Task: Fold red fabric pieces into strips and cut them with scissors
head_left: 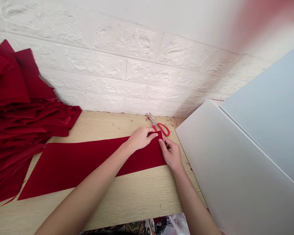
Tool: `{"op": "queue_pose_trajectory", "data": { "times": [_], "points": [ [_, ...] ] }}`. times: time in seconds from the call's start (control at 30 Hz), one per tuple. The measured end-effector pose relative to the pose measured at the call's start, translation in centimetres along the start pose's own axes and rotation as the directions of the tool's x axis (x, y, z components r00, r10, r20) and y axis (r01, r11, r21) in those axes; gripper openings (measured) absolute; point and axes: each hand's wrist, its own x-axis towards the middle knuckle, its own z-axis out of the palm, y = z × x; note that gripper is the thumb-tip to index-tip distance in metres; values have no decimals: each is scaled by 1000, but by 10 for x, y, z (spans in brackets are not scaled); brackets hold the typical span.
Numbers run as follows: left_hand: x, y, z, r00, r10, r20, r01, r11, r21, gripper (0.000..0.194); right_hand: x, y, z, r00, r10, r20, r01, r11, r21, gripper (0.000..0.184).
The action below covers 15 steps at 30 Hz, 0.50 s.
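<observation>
A heaped pile of red cloth (14, 98) lies just beyond the left end of the red strip (75, 163), which is spread flat on the pale wooden table (142, 192). The white brick-patterned wall (112, 65) stands behind the strip. The left hand (140, 137) reaches across the strip to its far right corner, thumb on the cloth and index finger close by at the far edge, the gap between them narrow; I cannot tell whether it pinches the fabric. Red-handled scissors (155, 122) lie just behind that corner, blades slightly apart. The right hand (172, 153) holds the strip's right edge, thumb on top, fingers curled past the edge. To the right of the strip stands a white panel (230, 163).
</observation>
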Motion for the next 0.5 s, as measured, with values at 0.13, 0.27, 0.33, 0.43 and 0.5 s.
{"op": "queue_pose_trajectory", "data": {
  "times": [0.13,0.27,0.33,0.43,0.5],
  "points": [
    [-1,2,-1,1000,2,-7,-2,1000,-2,27,0,1,0,999,32,17,-32,999,14,36],
    [-2,4,0,999,5,-36,-8,998,-68,20,-1,2,-1,999,37,6,-37,999,13,35],
    [-2,5,0,998,3,-60,-9,994,-105,16,-1,2,-1,999,33,4,-33,999,1,34],
    [0,5,1,997,-13,-74,6,995,-97,16,0,0,-1,1000,21,10,-21,1000,-13,35],
    [0,5,2,997,-19,-81,12,996,-84,16,0,-1,-2,1000,23,11,-23,999,-26,37]
  ]
}}
